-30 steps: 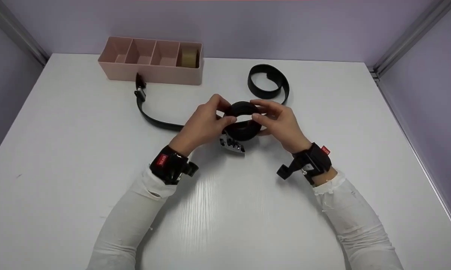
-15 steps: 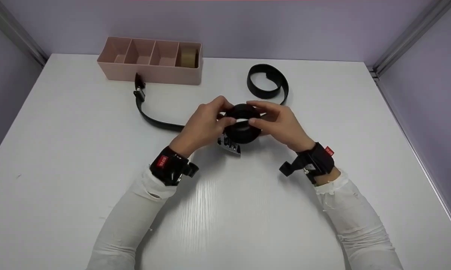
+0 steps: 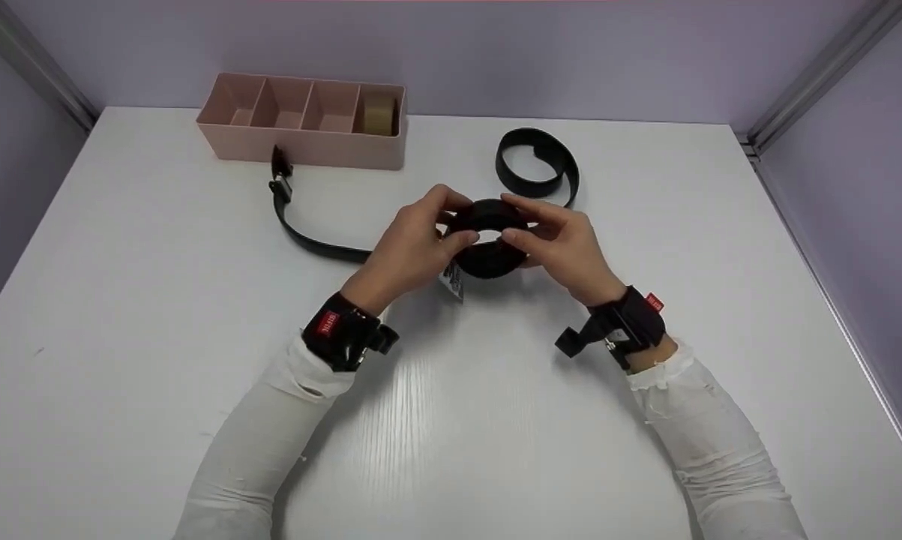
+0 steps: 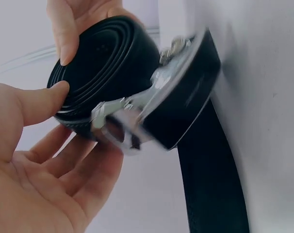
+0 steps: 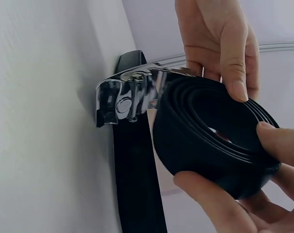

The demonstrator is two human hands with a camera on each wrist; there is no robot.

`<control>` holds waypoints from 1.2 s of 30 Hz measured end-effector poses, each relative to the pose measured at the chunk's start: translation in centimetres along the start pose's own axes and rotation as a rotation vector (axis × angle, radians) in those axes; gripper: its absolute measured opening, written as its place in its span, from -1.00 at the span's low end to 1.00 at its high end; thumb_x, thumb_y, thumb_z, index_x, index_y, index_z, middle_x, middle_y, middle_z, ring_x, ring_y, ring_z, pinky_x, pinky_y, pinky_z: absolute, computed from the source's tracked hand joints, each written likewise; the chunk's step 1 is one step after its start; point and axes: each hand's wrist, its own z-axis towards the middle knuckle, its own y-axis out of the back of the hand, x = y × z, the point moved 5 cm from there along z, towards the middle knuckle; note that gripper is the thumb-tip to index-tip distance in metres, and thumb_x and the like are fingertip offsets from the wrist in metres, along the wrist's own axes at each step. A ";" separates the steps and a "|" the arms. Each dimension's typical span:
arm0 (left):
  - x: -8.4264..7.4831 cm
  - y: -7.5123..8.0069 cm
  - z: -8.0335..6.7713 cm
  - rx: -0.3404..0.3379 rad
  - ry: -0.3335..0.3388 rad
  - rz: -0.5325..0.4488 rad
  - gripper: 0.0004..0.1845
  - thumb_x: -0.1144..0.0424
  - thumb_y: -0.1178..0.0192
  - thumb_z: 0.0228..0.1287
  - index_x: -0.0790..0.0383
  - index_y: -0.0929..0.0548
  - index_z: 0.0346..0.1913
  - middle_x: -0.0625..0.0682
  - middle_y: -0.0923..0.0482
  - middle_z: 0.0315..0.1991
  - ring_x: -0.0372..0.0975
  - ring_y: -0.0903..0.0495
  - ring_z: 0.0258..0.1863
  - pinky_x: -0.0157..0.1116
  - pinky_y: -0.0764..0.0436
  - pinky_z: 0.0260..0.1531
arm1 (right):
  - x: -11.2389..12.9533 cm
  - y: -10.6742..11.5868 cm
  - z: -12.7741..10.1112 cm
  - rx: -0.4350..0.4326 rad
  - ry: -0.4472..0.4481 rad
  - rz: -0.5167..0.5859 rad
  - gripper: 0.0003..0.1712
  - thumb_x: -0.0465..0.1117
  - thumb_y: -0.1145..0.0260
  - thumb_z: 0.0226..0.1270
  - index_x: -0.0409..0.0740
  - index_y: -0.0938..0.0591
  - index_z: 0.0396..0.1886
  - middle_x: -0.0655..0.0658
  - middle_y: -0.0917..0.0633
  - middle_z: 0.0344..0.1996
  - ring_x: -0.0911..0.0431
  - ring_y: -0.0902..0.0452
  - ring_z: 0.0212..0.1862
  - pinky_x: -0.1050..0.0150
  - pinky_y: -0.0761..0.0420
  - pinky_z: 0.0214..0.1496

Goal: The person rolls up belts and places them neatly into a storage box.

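Now, coil: a black rolled belt point(image 3: 488, 247) sits between both hands, lifted just above the white table point(image 3: 158, 315) at mid-scene.
Left hand: the left hand point(image 3: 413, 251) pinches the coil's left rim, thumb on the near side and fingers curled over the far side.
Right hand: the right hand point(image 3: 563, 244) grips the coil's right rim in the same way, thumb and fingertips curled round the roll.
Change: compared with a second ago, the silver buckle point(image 3: 452, 280) has swung from lying flat below the coil to hanging edge-on at its near left; the coil itself has turned a little and sits slightly farther away.
Meaning: judging by this, the hands are rotating the roll, so the winding looks nearly finished, with only the buckle end loose.
Wrist views: the buckle point(image 4: 152, 104) stands out from the stacked black layers point(image 5: 215, 131), close to the table surface.
Other belts: a flat black belt point(image 3: 301, 229) runs left behind the left hand; a loose belt loop point(image 3: 537, 165) lies far right.
Organiser: a pink divided box point(image 3: 301, 146) stands far left, a tan roll point(image 3: 379, 112) in its rightmost compartment.
Writing: red tags on both wrist straps point(image 3: 327, 324) carry white lettering too small to read; no brand shows on the belt.
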 end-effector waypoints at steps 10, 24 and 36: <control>0.2 0.1 0.1 -0.080 0.004 -0.001 -0.59 0.11 -0.26 0.26 0.03 -0.41 0.12 -0.12 -0.50 0.07 -0.33 -0.45 0.09 -0.35 -0.43 0.05 | 0.3 0.5 0.0 -0.130 0.061 0.103 -0.43 -0.30 -0.35 0.24 -0.20 -0.47 0.26 -0.31 -0.55 -0.02 -0.20 -0.63 -0.13 0.08 -0.66 -0.28; 0.1 0.5 0.3 -0.236 -0.142 -0.130 -0.61 0.36 -0.27 0.19 0.17 -0.40 0.04 -0.09 -0.52 0.02 -0.35 -0.53 0.00 -0.40 -0.46 0.03 | 1.8 -1.5 -1.1 -0.204 0.170 0.128 -0.43 -0.32 -0.35 0.23 -0.17 -0.48 0.25 -0.30 -0.52 0.00 -0.26 -0.59 -0.10 0.05 -0.66 -0.25; -0.4 2.1 0.0 -0.194 -0.158 -0.303 -0.70 0.47 -0.17 0.23 0.31 -0.47 0.02 0.08 -0.61 -0.03 -0.26 -0.56 -0.03 -0.29 -0.50 0.03 | 1.7 -2.2 -0.9 -0.011 0.148 0.218 -0.47 -0.29 -0.22 0.37 -0.22 -0.39 0.31 -0.31 -0.55 0.08 -0.16 -0.55 0.04 -0.03 -0.62 -0.11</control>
